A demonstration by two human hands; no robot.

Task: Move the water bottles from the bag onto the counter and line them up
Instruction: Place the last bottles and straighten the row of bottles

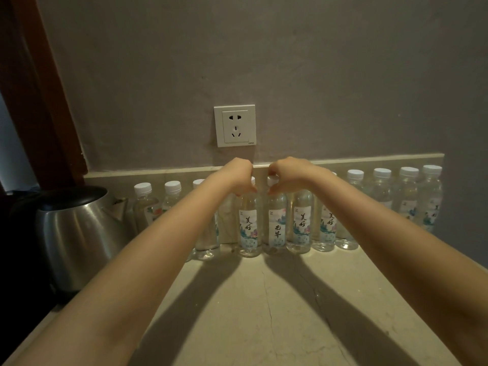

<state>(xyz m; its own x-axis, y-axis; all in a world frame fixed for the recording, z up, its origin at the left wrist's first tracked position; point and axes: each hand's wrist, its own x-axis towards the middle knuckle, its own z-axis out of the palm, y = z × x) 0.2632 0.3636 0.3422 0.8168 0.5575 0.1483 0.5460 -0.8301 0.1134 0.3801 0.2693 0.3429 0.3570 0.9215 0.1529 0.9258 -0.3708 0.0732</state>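
Observation:
Several clear water bottles with white caps and flowered labels stand upright in a row along the back wall of the beige counter (264, 299). My left hand (236, 175) grips the neck of one middle bottle (248, 228). My right hand (286, 174) grips the neck of the bottle beside it (276, 228). Both bottles rest on the counter, close together. My forearms hide parts of some bottles in the row. The bag is out of view.
A steel kettle (79, 233) with a black lid stands at the left, close to the leftmost bottle (145, 204). A white wall socket (235, 125) sits above the row. The rightmost bottle (431, 196) stands near the right wall.

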